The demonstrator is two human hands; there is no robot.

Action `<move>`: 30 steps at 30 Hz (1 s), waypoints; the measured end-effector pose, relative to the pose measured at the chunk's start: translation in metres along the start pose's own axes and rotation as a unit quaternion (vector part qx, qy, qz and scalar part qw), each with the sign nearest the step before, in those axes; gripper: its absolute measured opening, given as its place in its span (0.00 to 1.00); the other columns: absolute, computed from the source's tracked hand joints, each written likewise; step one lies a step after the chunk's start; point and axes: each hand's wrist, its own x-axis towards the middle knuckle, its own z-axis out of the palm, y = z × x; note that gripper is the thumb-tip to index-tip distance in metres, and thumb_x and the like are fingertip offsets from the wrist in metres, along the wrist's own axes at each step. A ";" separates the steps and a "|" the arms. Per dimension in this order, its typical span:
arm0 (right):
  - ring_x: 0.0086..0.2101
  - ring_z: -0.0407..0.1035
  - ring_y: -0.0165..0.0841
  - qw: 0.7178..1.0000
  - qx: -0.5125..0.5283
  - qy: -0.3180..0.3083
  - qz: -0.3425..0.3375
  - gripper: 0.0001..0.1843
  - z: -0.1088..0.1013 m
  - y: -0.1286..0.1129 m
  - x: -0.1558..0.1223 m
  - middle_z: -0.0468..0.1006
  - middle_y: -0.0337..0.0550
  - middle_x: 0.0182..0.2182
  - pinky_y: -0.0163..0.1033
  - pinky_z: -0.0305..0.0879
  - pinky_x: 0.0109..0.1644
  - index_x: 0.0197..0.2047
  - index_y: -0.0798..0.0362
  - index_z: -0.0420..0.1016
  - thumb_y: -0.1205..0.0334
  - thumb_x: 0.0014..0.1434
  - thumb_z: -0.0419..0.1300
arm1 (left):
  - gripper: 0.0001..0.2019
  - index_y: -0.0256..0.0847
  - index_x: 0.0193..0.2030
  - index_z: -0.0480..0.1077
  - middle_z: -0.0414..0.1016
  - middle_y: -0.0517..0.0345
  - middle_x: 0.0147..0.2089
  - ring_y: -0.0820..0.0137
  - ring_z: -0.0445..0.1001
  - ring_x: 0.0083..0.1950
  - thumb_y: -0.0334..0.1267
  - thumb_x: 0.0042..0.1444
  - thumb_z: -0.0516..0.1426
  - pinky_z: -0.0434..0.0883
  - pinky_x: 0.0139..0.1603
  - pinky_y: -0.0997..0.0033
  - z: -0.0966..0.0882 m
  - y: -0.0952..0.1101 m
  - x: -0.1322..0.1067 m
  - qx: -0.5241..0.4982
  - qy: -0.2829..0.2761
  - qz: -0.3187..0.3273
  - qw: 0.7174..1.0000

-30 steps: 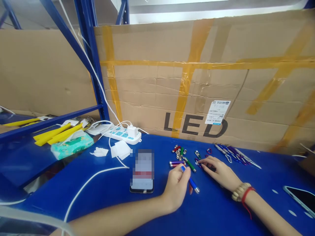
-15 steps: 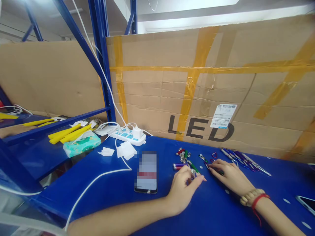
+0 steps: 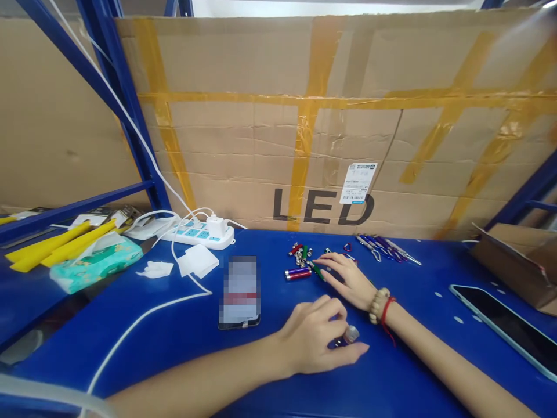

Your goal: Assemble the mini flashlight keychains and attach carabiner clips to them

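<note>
My left hand (image 3: 315,334) is closed around a small purple tube with a silver end (image 3: 350,333), just above the table; its fingers hide most of the tube. Farther off, my right hand (image 3: 348,280) reaches leftward with fingers stretched out over a slim green metal tube (image 3: 317,270). Whether its fingertips touch that tube, I cannot tell. Beside them lie a purple and a red tube (image 3: 298,273) and a heap of small silver, red and green metal parts (image 3: 299,255). Behind the right hand is a red carabiner (image 3: 347,247).
Several purple and silver pens (image 3: 387,248) lie at the back right. A phone (image 3: 239,293) stands left of my hands, another phone (image 3: 505,325) lies at right near an open carton (image 3: 517,261). A white power strip (image 3: 202,233) and cable sit back left, before a large cardboard sheet (image 3: 243,157).
The view has turned right and down. My left hand has drawn back from the heap with the purple tube. My right hand has moved left from beside the carabiners to the green tube.
</note>
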 end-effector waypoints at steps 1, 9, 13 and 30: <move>0.50 0.63 0.38 1.000 -0.006 -0.012 -0.011 0.19 0.002 -0.005 0.002 0.69 0.49 0.50 0.50 0.59 0.54 0.53 0.51 0.68 0.56 0.64 0.45 | 0.17 0.37 0.25 0.72 0.71 0.53 0.30 0.72 0.67 0.29 0.45 0.58 0.51 0.62 0.27 0.73 0.000 0.000 0.000 0.011 0.001 0.011 1.000; 0.55 0.58 0.41 0.992 -0.097 -0.046 -0.064 0.20 0.013 -0.005 0.011 0.63 0.48 0.57 0.55 0.54 0.56 0.58 0.45 0.64 0.60 0.65 0.43 | 0.21 0.37 0.26 0.72 0.70 0.56 0.31 0.74 0.67 0.29 0.51 0.59 0.49 0.62 0.25 0.76 0.006 -0.007 0.000 0.065 0.034 0.014 0.997; 0.54 0.58 0.40 0.991 -0.117 -0.026 -0.060 0.20 0.019 -0.001 0.010 0.65 0.48 0.55 0.52 0.56 0.56 0.55 0.47 0.67 0.61 0.65 0.42 | 0.22 0.37 0.28 0.72 0.69 0.58 0.32 0.75 0.67 0.30 0.53 0.59 0.48 0.64 0.26 0.77 0.008 -0.009 0.001 0.056 0.042 -0.012 0.997; 0.51 0.62 0.44 0.991 -0.101 0.048 -0.071 0.12 0.017 0.017 0.006 0.69 0.49 0.51 0.53 0.60 0.50 0.42 0.48 0.77 0.60 0.60 0.53 | 0.14 0.38 0.30 0.69 0.65 0.61 0.34 0.77 0.63 0.29 0.45 0.58 0.51 0.62 0.30 0.76 0.001 -0.004 0.005 -0.038 -0.003 -0.155 0.987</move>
